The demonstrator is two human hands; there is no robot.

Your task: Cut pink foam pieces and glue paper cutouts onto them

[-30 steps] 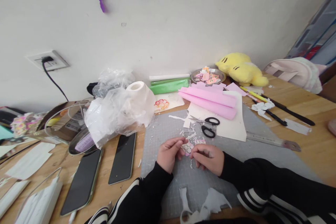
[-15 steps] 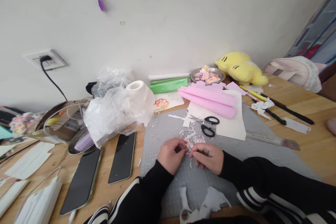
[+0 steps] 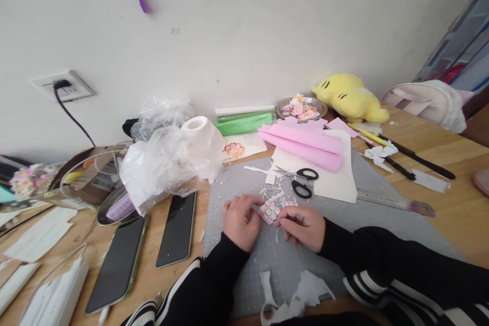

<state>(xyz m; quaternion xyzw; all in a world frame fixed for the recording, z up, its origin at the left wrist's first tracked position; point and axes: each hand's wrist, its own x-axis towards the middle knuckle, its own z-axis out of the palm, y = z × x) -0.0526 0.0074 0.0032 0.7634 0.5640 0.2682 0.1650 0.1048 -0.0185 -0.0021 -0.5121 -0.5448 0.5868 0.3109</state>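
Between my hands is a small pink paper cutout [image 3: 269, 212] with pale round shapes on it. My right hand [image 3: 303, 226] pinches its right edge with thumb and fingertips. My left hand [image 3: 241, 220] is at the cutout's left side, thumb and fingers apart, the index finger reaching to its upper edge. Another pink patterned piece [image 3: 290, 204] lies just behind, partly hidden by my right hand. Thin white paper scraps [image 3: 273, 191] are strewn beyond the cutout. Black-handled scissors [image 3: 303, 188] rest behind my right hand, blades pointing left.
Under my hands is a grey cutting mat [image 3: 237, 265], with torn white paper [image 3: 305, 290] at its front. Pink paper [image 3: 305, 143] lies behind, a metal ruler [image 3: 397, 201] to the right. Left are two phones [image 3: 178, 229] and a plastic bag [image 3: 153, 168]. A metal dish [image 3: 282, 112] holds cutouts.
My left hand has drawn back to the left and its fingers have opened, uncovering the pink cutout. My right hand has stayed nearly in place.
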